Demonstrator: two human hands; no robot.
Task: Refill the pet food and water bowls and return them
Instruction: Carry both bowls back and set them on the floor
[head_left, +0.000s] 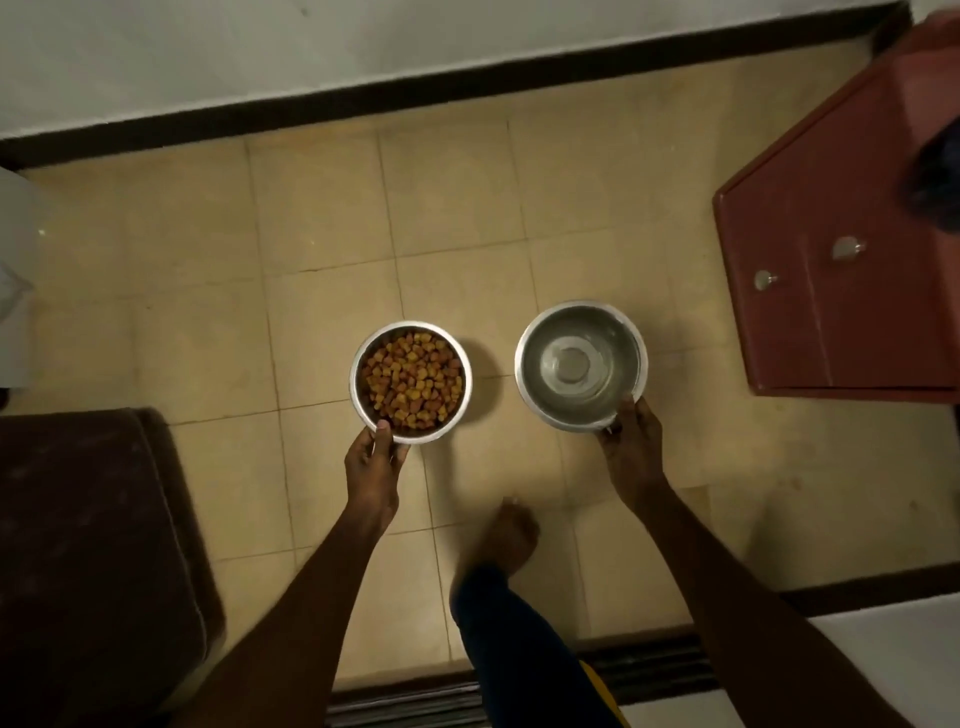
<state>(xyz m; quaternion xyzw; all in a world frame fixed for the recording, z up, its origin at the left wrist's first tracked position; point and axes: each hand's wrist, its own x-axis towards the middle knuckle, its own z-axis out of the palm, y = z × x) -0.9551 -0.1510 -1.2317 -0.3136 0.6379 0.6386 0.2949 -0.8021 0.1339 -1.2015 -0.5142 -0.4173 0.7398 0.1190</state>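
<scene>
A steel food bowl full of brown kibble hangs above the tiled floor, left of centre. My left hand grips its near rim, thumb over the edge. To its right is a slightly larger steel water bowl with clear water in it. My right hand holds that bowl by its near rim. Both bowls are level and cast shadows on the tiles below.
A red cabinet with two metal knobs stands at the right. A dark brown cushion fills the lower left. My bare foot steps on the beige tiles. A white wall with black skirting runs along the far side.
</scene>
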